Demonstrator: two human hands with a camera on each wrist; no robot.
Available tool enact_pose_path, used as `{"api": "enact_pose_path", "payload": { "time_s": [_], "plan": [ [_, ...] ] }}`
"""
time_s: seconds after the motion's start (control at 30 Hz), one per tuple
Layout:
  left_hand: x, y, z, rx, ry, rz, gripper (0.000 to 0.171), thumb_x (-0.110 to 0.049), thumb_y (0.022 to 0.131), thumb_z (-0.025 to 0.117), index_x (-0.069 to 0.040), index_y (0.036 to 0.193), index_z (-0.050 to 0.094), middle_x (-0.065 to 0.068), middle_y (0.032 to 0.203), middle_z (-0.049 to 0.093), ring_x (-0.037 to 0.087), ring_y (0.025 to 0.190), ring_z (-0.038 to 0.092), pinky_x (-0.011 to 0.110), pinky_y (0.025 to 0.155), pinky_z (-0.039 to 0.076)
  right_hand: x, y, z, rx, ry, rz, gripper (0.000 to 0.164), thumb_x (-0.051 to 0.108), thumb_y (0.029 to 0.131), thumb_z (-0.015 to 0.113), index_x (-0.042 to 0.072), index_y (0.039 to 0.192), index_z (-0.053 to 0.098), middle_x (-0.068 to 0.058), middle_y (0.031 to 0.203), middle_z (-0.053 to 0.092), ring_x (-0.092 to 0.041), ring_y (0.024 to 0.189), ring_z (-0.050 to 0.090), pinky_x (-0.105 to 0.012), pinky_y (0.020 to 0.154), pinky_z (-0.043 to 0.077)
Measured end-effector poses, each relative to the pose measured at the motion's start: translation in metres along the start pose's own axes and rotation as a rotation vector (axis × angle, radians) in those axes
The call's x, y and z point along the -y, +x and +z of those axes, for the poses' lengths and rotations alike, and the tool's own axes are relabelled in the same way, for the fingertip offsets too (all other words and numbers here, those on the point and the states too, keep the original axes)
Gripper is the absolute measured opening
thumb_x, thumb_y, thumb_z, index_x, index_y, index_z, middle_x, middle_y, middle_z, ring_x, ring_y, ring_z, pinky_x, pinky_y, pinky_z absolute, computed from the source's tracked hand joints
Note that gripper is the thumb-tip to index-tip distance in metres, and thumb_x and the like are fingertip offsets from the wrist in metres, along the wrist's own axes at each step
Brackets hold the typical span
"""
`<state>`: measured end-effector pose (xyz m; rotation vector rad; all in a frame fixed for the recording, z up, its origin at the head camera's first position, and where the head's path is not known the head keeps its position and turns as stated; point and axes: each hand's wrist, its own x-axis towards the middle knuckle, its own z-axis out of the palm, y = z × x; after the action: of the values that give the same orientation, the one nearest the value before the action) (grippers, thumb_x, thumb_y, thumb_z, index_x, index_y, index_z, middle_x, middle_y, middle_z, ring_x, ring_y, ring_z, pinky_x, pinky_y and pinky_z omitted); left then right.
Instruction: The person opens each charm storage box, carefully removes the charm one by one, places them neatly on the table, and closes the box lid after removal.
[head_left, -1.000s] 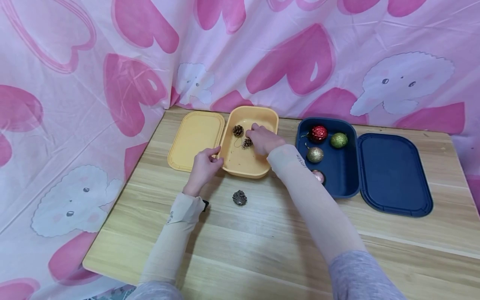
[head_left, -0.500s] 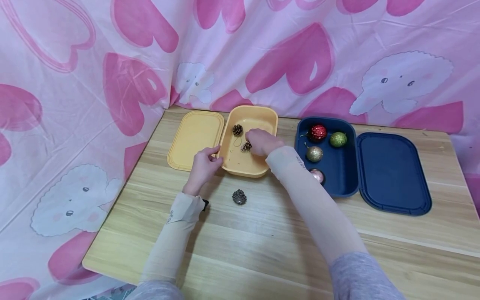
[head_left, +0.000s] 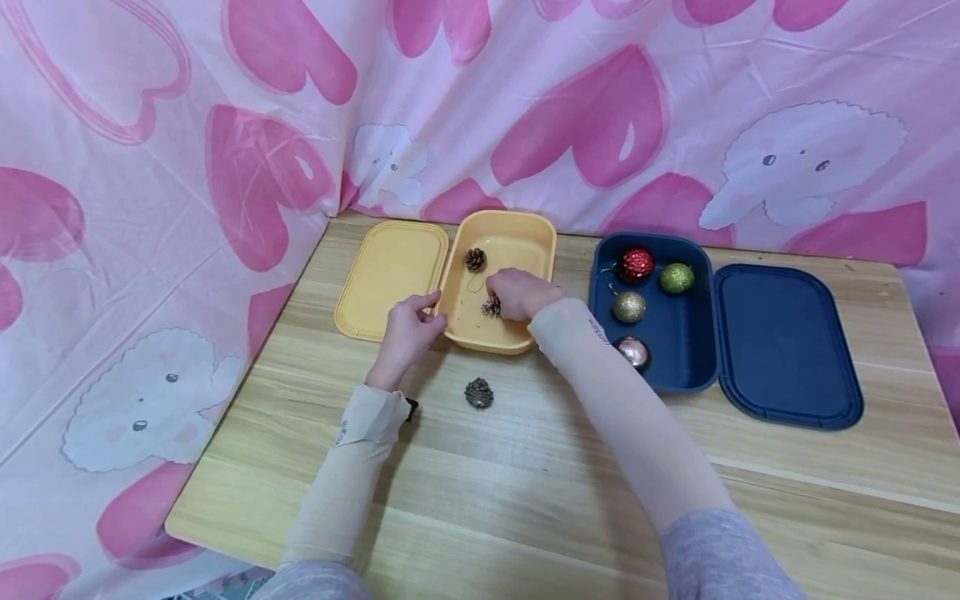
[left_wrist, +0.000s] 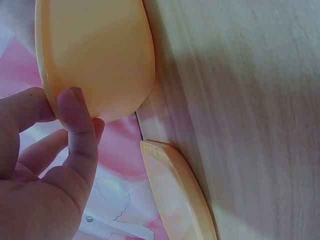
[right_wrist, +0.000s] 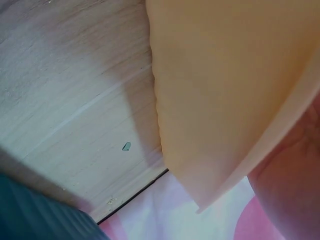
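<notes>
In the head view my left hand (head_left: 409, 333) pinches the near left rim of the yellow box (head_left: 480, 340), thumb and fingers on either side of the wall. The left wrist view shows that pinch on the rim, with the left hand (left_wrist: 60, 155) close up. My right hand (head_left: 525, 293) reaches down into the box and holds a small pine cone (head_left: 491, 307) at its fingertips, partly covered by the hand. Another pine cone (head_left: 476, 260) with a thin string loop lies farther back inside. A darker pine cone (head_left: 478, 393) rests on the table in front of the box.
The yellow lid (head_left: 393, 279) lies left of the box. On the right stands a navy box (head_left: 678, 358) holding a red bauble (head_left: 637, 265), a green bauble (head_left: 677, 278) and other baubles. Its navy lid (head_left: 789, 346) is beside it. A pink curtain (head_left: 450, 100) hangs behind the table.
My right hand has moved toward the near end inside the yellow box, and the small pine cone has shifted with it. The left hand stays on the rim.
</notes>
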<state>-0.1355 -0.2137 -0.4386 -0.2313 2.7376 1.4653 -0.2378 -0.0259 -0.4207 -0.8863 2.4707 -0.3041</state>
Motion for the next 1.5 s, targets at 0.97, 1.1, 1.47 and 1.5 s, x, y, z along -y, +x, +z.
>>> {"api": "enact_pose_path", "payload": {
  "time_s": [0.97, 1.1, 1.47, 1.5],
  "plan": [
    [0.001, 0.0, 0.001, 0.002, -0.001, 0.011, 0.046, -0.009, 0.088, 0.063, 0.0, 0.132, 0.056, 0.02, 0.091, 0.07, 0.008, 0.06, 0.055, 0.019, 0.05, 0.046, 0.005, -0.017, -0.012, -0.079, 0.068, -0.07, 0.04, 0.029, 0.088, 0.07, 0.012, 0.12, 0.054, -0.008, 0.12, 0.058, -0.026, 0.113, 0.055, -0.039, 0.102, 0.044],
    [0.002, 0.0, 0.002, -0.002, 0.004, 0.018, 0.046, -0.008, 0.088, 0.064, 0.0, 0.132, 0.056, 0.02, 0.087, 0.069, 0.009, 0.061, 0.055, 0.019, 0.051, 0.047, 0.002, -0.025, -0.014, -0.112, 0.098, -0.091, 0.041, 0.026, 0.087, 0.07, 0.01, 0.122, 0.055, -0.009, 0.125, 0.058, -0.026, 0.119, 0.053, -0.039, 0.107, 0.041],
    [0.001, 0.001, 0.001, 0.002, 0.011, 0.004, 0.045, -0.01, 0.088, 0.064, 0.0, 0.132, 0.056, 0.02, 0.096, 0.071, 0.01, 0.064, 0.056, 0.018, 0.051, 0.046, -0.003, -0.048, -0.021, -0.247, 0.285, -0.151, 0.045, 0.007, 0.084, 0.069, 0.003, 0.127, 0.057, -0.012, 0.129, 0.059, -0.026, 0.125, 0.05, -0.038, 0.112, 0.035],
    [0.001, 0.001, 0.001, 0.001, 0.012, 0.005, 0.045, -0.01, 0.088, 0.064, 0.0, 0.132, 0.057, 0.02, 0.095, 0.071, 0.01, 0.063, 0.056, 0.018, 0.05, 0.046, -0.003, -0.05, -0.022, -0.255, 0.301, -0.157, 0.046, 0.007, 0.083, 0.069, 0.003, 0.127, 0.057, -0.012, 0.13, 0.059, -0.027, 0.126, 0.05, -0.039, 0.113, 0.035]
  ]
}}
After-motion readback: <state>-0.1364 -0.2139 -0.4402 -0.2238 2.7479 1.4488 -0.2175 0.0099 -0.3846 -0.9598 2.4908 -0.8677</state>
